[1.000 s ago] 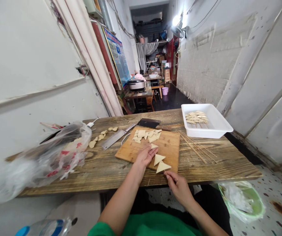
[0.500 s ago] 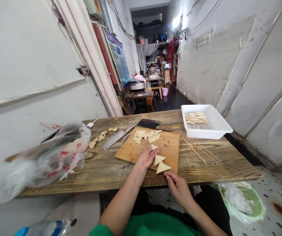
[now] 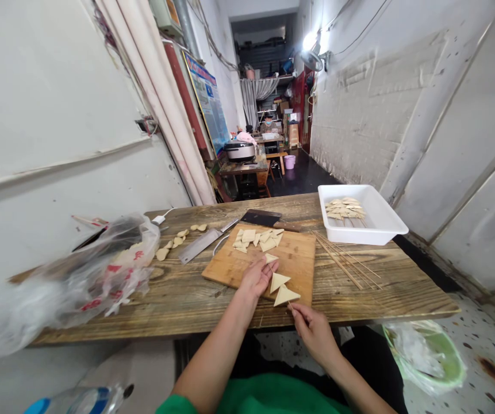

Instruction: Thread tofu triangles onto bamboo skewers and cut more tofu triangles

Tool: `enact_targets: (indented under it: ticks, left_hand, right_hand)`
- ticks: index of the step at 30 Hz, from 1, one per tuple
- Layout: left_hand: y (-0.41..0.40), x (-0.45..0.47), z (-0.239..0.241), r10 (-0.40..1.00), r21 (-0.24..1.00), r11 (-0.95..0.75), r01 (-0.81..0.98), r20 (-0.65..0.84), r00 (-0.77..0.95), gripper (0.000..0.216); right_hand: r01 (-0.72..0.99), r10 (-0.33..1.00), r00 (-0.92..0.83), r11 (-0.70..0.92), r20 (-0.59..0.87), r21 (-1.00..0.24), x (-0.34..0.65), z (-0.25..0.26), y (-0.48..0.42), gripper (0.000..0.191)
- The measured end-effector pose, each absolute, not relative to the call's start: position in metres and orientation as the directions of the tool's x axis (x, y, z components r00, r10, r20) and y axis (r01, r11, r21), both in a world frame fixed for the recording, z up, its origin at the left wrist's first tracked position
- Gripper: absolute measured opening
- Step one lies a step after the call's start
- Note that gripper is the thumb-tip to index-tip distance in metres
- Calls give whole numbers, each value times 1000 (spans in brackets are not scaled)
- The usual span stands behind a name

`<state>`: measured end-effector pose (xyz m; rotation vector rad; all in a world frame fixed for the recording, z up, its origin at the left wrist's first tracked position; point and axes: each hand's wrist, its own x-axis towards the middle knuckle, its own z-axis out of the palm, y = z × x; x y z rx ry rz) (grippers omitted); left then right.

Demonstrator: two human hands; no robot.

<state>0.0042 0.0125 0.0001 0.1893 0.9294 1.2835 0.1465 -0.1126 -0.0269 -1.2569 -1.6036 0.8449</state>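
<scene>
My right hand (image 3: 314, 328) pinches the lower end of a thin wooden skewer (image 3: 290, 303). Pale triangular slices that look like tofu (image 3: 287, 295) are threaded along it. My left hand (image 3: 258, 277) is at the skewer's far end, its fingers closed around the topmost tofu slice (image 3: 271, 259). Both hands are over the near edge of a wooden cutting board (image 3: 303, 259). Farther back on the board lies a pile of loose tofu pieces (image 3: 268, 244). The skewer's tip is hidden by the slice and my left fingers.
Bare skewers (image 3: 344, 264) lie right of the board. A white tray (image 3: 363, 234) holds filled skewers. Left are a cleaver (image 3: 199, 246), pale scraps (image 3: 161, 253) and a plastic bag (image 3: 122, 270). A dark blade (image 3: 259, 217) lies behind the board. A green bin (image 3: 449, 365) stands lower right.
</scene>
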Motion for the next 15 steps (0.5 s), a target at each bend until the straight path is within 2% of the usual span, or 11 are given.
enact_targets:
  ticks: [15]
  left_hand:
    - [4,10,3,874,602,332,-726,-485,-2,8]
  right_hand:
    - [372,958,-14,271,286,-888,144,-34,-113,28]
